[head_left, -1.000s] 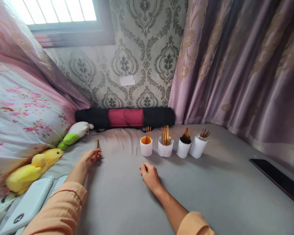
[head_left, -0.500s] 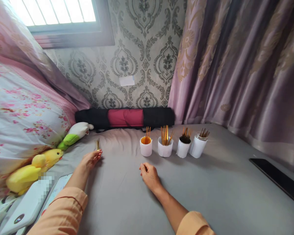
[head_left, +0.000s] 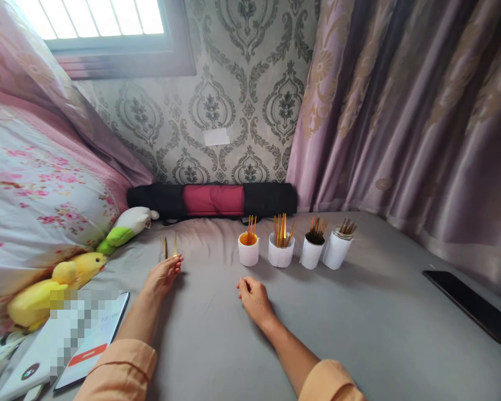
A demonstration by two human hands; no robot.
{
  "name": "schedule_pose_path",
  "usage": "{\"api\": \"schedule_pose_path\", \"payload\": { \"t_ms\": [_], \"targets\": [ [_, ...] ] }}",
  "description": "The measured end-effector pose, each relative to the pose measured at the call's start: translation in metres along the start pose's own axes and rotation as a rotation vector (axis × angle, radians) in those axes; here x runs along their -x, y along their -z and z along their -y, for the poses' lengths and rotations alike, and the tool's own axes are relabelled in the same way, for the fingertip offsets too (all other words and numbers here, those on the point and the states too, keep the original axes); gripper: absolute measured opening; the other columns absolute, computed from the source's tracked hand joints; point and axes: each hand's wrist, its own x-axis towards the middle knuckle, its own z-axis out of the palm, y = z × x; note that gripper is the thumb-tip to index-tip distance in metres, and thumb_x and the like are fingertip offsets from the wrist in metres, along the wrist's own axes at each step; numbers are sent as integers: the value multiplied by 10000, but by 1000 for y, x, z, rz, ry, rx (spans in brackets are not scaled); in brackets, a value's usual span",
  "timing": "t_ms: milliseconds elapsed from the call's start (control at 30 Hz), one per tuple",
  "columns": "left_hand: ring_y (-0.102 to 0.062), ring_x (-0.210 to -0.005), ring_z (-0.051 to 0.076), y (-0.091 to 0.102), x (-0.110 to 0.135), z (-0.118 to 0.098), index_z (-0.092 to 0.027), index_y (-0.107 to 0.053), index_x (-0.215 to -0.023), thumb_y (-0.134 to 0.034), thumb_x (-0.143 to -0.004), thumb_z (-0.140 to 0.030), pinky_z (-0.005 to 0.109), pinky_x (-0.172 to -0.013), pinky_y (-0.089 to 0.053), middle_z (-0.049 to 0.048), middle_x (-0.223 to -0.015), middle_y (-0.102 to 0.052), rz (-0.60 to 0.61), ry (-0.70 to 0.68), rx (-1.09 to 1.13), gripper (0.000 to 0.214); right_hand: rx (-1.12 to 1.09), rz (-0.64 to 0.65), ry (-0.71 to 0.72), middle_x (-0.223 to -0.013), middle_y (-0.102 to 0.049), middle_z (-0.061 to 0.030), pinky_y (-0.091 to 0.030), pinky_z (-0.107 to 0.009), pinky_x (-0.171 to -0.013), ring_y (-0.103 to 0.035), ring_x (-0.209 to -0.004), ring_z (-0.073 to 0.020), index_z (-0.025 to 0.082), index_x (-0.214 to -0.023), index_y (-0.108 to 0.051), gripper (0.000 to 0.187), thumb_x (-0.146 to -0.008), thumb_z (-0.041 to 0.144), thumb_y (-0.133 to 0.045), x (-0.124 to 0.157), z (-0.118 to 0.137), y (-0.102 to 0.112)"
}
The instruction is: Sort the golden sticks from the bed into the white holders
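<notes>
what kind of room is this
Most likely a bedroom: a grey bedsheet covers the surface, floral bedding and plush toys are piled at the left, and heavy curtains hang at the right.

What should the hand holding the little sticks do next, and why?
Probably move the left hand to the right, toward the white cups. It pinches two thin sticks upright, apart from the row of four cups, and each cup already holds sticks much like them. The right hand just rests on the grey sheet.
</notes>
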Motion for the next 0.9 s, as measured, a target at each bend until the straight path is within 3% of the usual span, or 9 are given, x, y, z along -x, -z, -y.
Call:
{"api": "schedule_pose_path", "payload": {
  "t_ms": [367,667,900],
  "targets": [
    [-522,-467,35,-23,40,32,-90,-614,-786,-537,-718,-4,113,-396,-424,44,-692,-622,155,8,203,134,8,0,4,-548,-581,-10,-341,-187,-491,-504,-505,-99,164,-712,-599,372,-847,401,-347,0,3,1],
    [-522,-476,34,-42,77,54,-121,-641,-797,-563,-711,-27,119,-415,-433,44,-724,-632,215,9,186,150,9,2,-18,-555,-595,-14,-341,-187,-489,-515,-510,-102,168,-718,-609,367,-848,393,-350,0,4,1],
    [-526,-494,41,-46,102,70,-149,-664,-791,-617,-681,-72,128,-431,-437,47,-748,-640,221,21,144,142,27,2,-6,-563,-605,-13,-336,-183,-495,-517,-507,-96,168,-734,-617,359,-853,380,-352,1,4,2]
  ]
}}
